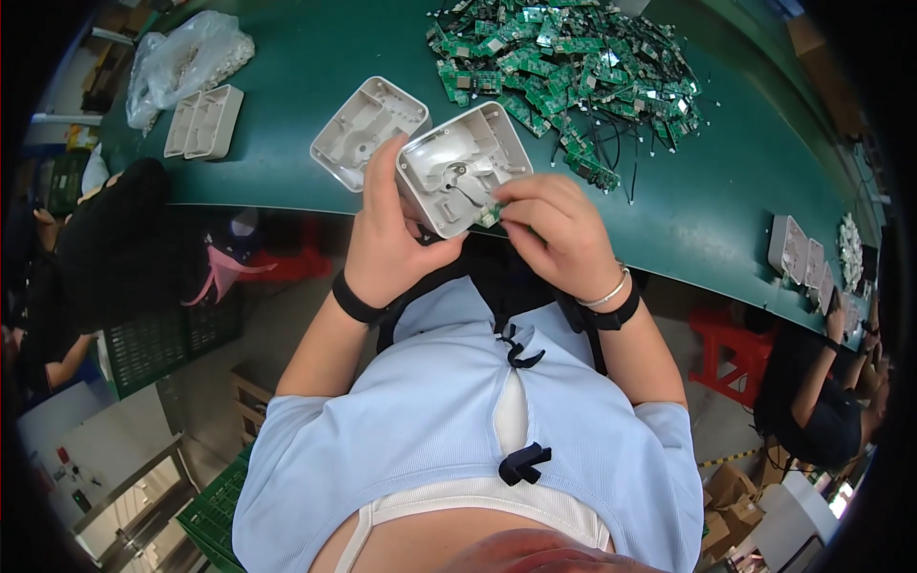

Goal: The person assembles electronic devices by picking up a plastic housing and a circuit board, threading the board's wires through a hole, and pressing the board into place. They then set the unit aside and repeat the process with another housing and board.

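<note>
Tilted in my left hand (387, 234) is a white plastic housing (497, 134), its hollow inside facing up. The fingers wrap its left side and lower corner. My right hand (564, 229) pinches a small green circuit board (488, 216) at the housing's lower right edge. A thin dark wire (465, 195) runs from near the board into the housing. Behind my left fingers, a second open white housing (368, 124) lies on the green table (315, 43), overlapped by the held one.
A large heap of green circuit boards (573, 76) with black wires covers the table's far middle. A clear bag of small pale parts (191, 62) and white housings (203, 122) sit far left. More housings (788, 248) are at right, near another person's hands (841, 320).
</note>
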The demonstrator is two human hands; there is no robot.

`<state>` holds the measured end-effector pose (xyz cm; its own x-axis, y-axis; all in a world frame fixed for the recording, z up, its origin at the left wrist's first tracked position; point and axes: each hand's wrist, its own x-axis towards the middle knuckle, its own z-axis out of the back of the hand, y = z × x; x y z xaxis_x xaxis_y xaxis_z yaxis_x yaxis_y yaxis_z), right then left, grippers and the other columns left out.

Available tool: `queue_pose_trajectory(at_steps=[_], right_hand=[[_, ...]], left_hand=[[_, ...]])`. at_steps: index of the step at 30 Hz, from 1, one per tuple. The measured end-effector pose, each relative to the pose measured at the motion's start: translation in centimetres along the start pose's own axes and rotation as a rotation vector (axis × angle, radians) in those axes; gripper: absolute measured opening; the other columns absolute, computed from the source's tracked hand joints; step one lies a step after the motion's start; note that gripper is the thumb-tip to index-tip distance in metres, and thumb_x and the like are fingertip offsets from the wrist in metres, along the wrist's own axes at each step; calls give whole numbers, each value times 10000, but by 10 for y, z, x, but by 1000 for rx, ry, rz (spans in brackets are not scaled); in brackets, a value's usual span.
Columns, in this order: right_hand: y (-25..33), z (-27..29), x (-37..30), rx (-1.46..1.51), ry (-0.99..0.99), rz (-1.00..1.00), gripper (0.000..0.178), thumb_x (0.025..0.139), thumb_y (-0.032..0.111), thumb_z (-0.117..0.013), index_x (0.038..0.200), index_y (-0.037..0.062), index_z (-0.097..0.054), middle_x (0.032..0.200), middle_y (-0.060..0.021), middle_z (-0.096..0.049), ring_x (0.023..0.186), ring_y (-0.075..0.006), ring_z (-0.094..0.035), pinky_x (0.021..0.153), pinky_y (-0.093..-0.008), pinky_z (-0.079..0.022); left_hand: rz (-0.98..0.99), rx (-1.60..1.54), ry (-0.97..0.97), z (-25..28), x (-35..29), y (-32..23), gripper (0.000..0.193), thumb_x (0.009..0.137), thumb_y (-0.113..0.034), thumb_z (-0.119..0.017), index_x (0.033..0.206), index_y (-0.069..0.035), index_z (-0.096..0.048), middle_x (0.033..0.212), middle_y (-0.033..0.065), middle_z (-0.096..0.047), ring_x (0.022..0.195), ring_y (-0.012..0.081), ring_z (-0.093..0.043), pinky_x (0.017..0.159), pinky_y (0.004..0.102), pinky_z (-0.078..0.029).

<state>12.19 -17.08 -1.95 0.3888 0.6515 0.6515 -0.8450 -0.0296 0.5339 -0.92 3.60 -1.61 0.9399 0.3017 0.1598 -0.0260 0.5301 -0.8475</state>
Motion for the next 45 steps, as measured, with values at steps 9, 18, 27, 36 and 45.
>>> queue_pose_trajectory(at_steps=[9,18,27,36,45], right_hand=[[4,-7,-14,13,130,-3,220,792,-9,-777,983,65,-699,1164,-68,-729,1076,-292,-673,930,-399,-486],[1,-22,-11,125,76,-219,224,808,68,-809,1012,77,-719,1145,-40,-729,1066,-275,-662,947,-393,-478],[7,-12,-1,-196,251,36,268,804,94,-739,1071,112,-740,1115,-4,-729,1040,-227,-662,909,-369,-486],[25,52,-33,-292,192,58,266,789,98,-719,1046,151,-763,1134,16,-752,982,-186,-675,831,-346,-475],[3,219,-127,-878,125,-368,245,812,-15,-688,1020,81,-775,1095,-69,-783,870,-284,-705,757,-389,-522]], left_hand=[[144,-239,16,1,1,-4,1106,715,-68,-912,1591,-38,-238,1460,192,-477,1034,221,-745,711,299,-623],[103,-121,1,2,-4,0,1138,739,-92,-879,1629,-53,-170,1187,120,-698,846,96,-705,671,218,-523],[58,-271,0,-8,-14,12,1135,718,-79,-924,1611,-33,-225,1433,164,-509,867,149,-712,664,261,-554],[-171,-181,44,13,-11,4,1131,764,-219,-941,1627,4,-246,1631,155,-401,1123,246,-678,953,381,-534],[-87,371,-280,77,-4,57,1037,821,-253,-898,1635,-32,-294,1668,173,-342,1520,335,-373,1231,461,-313]])
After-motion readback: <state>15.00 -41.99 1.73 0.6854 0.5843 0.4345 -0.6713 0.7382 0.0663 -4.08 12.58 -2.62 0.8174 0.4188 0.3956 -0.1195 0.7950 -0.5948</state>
